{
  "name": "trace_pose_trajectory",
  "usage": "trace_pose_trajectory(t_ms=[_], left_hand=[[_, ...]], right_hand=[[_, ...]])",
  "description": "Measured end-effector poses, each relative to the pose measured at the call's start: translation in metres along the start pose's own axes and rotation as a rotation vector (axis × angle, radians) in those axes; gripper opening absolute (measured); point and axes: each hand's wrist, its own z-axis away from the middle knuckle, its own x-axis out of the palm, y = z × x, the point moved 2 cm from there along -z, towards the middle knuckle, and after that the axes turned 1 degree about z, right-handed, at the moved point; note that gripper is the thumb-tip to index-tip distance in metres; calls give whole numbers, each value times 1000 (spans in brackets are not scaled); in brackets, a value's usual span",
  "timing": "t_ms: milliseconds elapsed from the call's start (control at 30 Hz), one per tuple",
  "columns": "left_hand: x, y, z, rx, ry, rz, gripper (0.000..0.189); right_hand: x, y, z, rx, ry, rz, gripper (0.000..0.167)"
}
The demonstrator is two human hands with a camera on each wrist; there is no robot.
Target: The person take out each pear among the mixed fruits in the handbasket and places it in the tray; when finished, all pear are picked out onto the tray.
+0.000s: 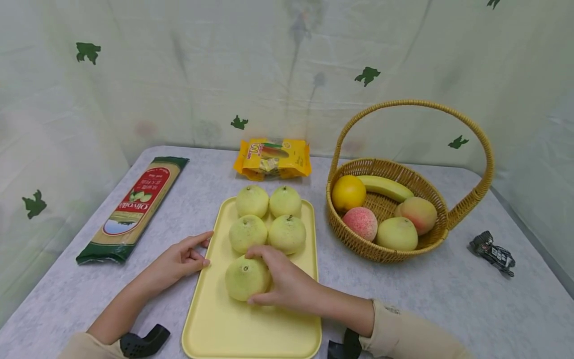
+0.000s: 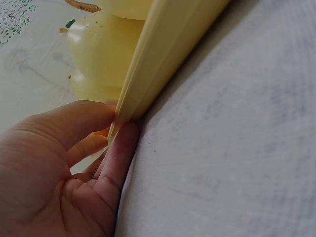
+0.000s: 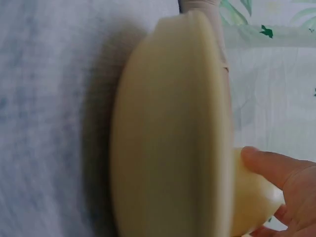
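Note:
My right hand (image 1: 284, 279) grips a round pale green fruit (image 1: 244, 281), thumb on the near side and fingers at the far side. This fruit sits low over the middle of the yellow tray (image 1: 251, 336). Just behind it, several like pale green fruits (image 1: 248, 234) stand in two rows at the tray's far end. In the right wrist view the tray's wall (image 3: 163, 138) hides part of the held fruit (image 3: 252, 197). My left hand (image 1: 181, 259) pinches the tray's left edge; in the left wrist view its thumb and a fingertip meet the rim (image 2: 132, 98).
A wicker basket (image 1: 381, 255) with a tall handle holds a banana, an orange, peaches and a pale green fruit, right of the tray. A pasta packet (image 1: 139, 207) lies at left. Behind the tray sits a yellow snack bag (image 1: 275, 159); a small black item (image 1: 493, 253) lies far right.

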Motion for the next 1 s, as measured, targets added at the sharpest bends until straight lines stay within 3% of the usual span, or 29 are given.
trace_pose_trajectory(t_ms=[133, 300, 533, 733, 867, 1000], left_hand=[[0, -1, 0, 3, -2, 1, 63], [0, -1, 0, 15, -8, 3, 63], [-1, -1, 0, -7, 1, -27, 63], [-1, -1, 0, -7, 7, -39, 63], [-1, -1, 0, 1, 2, -29, 63], [-1, -1, 0, 8, -2, -24, 62]], right_hand=[[-9, -4, 4, 4, -14, -30, 66], [-38, -11, 17, -5, 17, 5, 58], [-86, -11, 46, -122, 203, 171, 52], [-120, -3, 72, -231, 389, 263, 56], [-138, 9, 87, -202, 468, 338, 60], [-152, 21, 102, -87, 497, 391, 63]])
